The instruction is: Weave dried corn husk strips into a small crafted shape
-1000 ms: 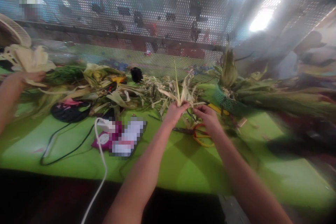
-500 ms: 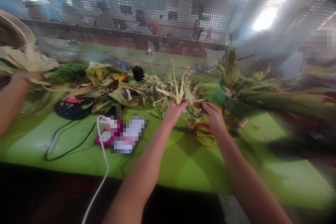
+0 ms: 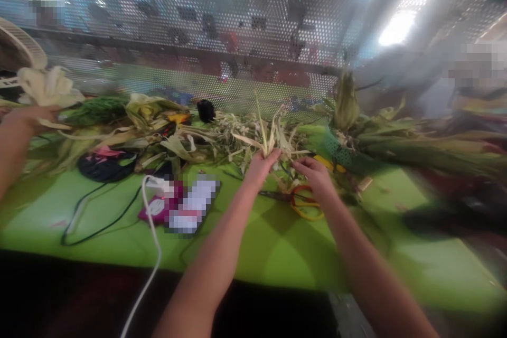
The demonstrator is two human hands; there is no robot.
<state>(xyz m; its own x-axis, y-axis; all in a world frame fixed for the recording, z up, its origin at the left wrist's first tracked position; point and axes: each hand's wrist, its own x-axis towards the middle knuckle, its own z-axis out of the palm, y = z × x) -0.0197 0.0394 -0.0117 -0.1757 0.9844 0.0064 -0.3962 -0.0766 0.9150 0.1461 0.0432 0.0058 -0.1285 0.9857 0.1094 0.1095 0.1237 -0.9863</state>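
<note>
Pale husk strips (image 3: 271, 141): fanned upward, gripped in left hand (image 3: 260, 165), above green table (image 3: 277, 253). Right hand (image 3: 312, 170): just beside, fingers bent; cannot tell whether it holds anything. Scissors (image 3: 292, 198), red-and-yellow handles: on table, nearby.

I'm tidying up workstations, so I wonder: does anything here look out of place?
Mainly the white cable: it trails over the front edge of the green table, where it might get snagged. The dry leaf scraps toward the back are untidily strewn, but no damage stands out.
</note>
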